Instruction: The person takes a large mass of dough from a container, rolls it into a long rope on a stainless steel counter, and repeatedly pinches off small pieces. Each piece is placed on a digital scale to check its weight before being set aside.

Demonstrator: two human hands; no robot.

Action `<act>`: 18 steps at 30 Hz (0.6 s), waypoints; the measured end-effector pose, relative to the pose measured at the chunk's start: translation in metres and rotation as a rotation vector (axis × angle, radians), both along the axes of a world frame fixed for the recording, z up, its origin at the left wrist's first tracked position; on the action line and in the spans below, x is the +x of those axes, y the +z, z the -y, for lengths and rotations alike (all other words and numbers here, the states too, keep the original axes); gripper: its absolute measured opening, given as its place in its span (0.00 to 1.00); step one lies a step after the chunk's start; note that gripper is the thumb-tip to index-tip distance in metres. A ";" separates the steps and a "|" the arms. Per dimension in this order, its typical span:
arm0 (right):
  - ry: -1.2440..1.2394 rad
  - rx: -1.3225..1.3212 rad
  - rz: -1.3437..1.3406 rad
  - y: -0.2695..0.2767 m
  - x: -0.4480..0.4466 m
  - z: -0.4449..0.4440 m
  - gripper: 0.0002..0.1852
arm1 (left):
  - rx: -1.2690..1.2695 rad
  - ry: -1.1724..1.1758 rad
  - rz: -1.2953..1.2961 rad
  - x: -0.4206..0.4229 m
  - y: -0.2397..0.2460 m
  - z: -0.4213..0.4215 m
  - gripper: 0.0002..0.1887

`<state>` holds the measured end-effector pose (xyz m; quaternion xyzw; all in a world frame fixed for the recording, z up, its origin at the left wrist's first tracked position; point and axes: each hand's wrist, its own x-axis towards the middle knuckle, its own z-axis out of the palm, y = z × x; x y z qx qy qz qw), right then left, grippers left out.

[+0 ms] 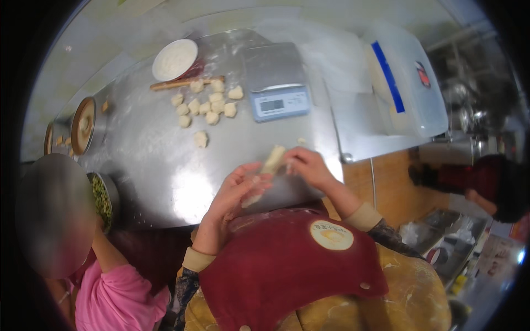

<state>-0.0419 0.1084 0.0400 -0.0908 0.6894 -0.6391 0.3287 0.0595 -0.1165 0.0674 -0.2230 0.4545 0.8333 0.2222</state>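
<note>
A strip of pale dough (273, 160) spans the space between my two hands above the near edge of the metal table. My left hand (244, 186) is curled around its lower part, and an end of dough shows below the palm. My right hand (306, 165) is at the upper right side of the strip, fingers bent; blur hides whether they pinch dough. Beyond my hands, several dough pieces (205, 108) lie grouped, with one piece (201, 140) apart and nearer. A tiny dough scrap (302, 141) is just above my right hand.
A digital kitchen scale (279, 103) stands behind my hands. Farther left are a wooden rolling pin (165, 85) and a bowl of flour (176, 60). A lidded plastic tub (418, 91) is at right. At left, a co-worker in a pink sleeve (120, 298) is beside a bowl of chopped green filling (101, 200).
</note>
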 end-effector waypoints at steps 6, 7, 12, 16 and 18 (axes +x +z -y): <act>-0.223 0.276 -0.773 -0.043 -0.040 -0.023 0.09 | -0.855 -0.159 -0.240 -0.017 -0.043 -0.022 0.24; -0.171 0.302 -0.832 -0.044 -0.039 -0.023 0.09 | -1.038 -0.183 -0.318 -0.017 -0.039 -0.031 0.25; -0.126 0.374 -0.968 -0.074 -0.054 -0.041 0.12 | -1.357 -0.316 -0.633 -0.013 -0.050 -0.042 0.30; 0.011 0.454 -1.155 -0.048 -0.063 -0.040 0.19 | -1.467 -0.314 -0.775 -0.014 -0.067 -0.021 0.32; 0.131 0.488 -1.216 -0.011 -0.053 -0.020 0.25 | -1.458 -0.289 -0.695 -0.009 -0.048 -0.017 0.29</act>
